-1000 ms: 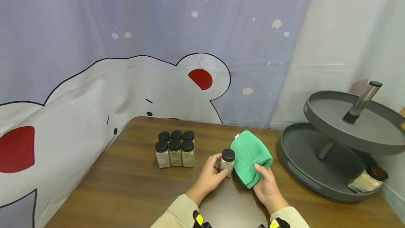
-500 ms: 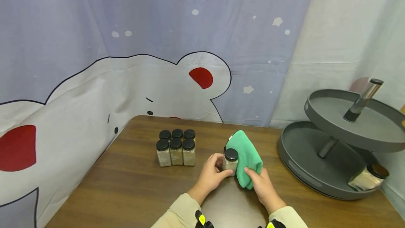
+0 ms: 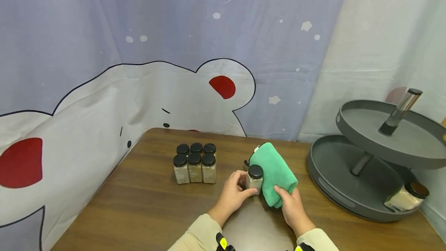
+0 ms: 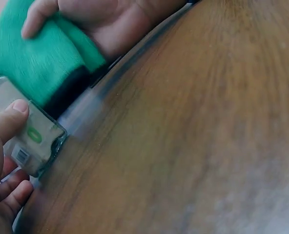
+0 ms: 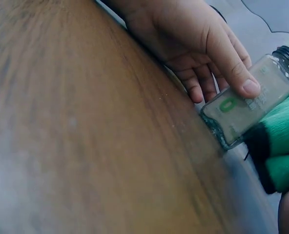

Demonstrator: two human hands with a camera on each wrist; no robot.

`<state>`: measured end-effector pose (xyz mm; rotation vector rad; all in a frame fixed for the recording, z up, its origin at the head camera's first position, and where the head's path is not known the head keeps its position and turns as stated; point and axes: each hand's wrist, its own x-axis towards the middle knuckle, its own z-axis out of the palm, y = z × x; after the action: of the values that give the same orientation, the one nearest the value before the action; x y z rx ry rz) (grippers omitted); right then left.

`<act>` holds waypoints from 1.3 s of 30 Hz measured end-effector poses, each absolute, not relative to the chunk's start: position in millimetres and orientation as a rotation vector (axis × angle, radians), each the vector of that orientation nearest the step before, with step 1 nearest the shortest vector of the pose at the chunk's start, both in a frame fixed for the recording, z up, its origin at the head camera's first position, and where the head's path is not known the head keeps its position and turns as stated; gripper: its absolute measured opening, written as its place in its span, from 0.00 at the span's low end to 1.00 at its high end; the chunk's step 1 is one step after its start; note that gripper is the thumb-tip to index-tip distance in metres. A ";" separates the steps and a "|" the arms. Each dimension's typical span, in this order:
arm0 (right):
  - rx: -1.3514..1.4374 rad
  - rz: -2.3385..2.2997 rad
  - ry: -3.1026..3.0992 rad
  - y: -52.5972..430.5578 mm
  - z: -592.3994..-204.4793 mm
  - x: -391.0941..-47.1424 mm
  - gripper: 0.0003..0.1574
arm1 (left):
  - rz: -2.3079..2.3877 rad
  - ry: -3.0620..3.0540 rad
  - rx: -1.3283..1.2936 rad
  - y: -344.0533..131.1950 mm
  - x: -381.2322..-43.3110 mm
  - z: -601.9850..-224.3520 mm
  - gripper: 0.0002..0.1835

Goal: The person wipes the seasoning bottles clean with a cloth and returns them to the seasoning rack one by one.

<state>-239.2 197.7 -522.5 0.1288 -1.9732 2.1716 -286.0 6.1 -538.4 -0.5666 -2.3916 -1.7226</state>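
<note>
My left hand [image 3: 232, 193] grips a square glass spice jar [image 3: 254, 181] with a black lid, the thumb lying across its near face. Pale powder fills the jar, and a green mark shows low on its glass [image 5: 242, 105] in the right wrist view. On the jar's right side my right hand [image 3: 292, 206] holds a folded green cloth [image 3: 277, 169] with dark edging, its thumb on top. The cloth lies right against the jar. Seen from the left wrist, the cloth [image 4: 37, 58] overlaps the upper side of the jar [image 4: 34, 129].
Several black-lidded spice jars [image 3: 195, 169] stand in two rows on the wooden table [image 3: 146, 208], left of my hands. At the right is a grey two-tier round rack [image 3: 348, 193]; another jar [image 3: 404, 197] leans on its lower tier. A printed curtain [image 3: 167, 22] hangs behind.
My right hand has brought the cloth leftward against the jar, folding it, then spread it a little to the right again. The left hand with the jar has shifted slightly right.
</note>
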 end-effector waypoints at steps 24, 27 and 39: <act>0.074 2.015 -2.136 196.3 -522.5 -239.9 0.22 | -1.652 -2.400 -0.667 3.4 -288.0 -537.7 0.27; 0.064 1.949 -2.213 195.7 -522.9 -240.5 0.21 | -1.736 -2.343 -0.793 -0.3 -290.2 -539.3 0.27; 0.119 2.042 -2.268 192.8 -523.8 -244.8 0.18 | -1.599 -2.372 -0.939 -1.2 -290.2 -535.9 0.34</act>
<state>-244.8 192.8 -523.8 0.1191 -2.2678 2.0423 -290.2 -1.2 -535.9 -0.9386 -2.3723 -1.5987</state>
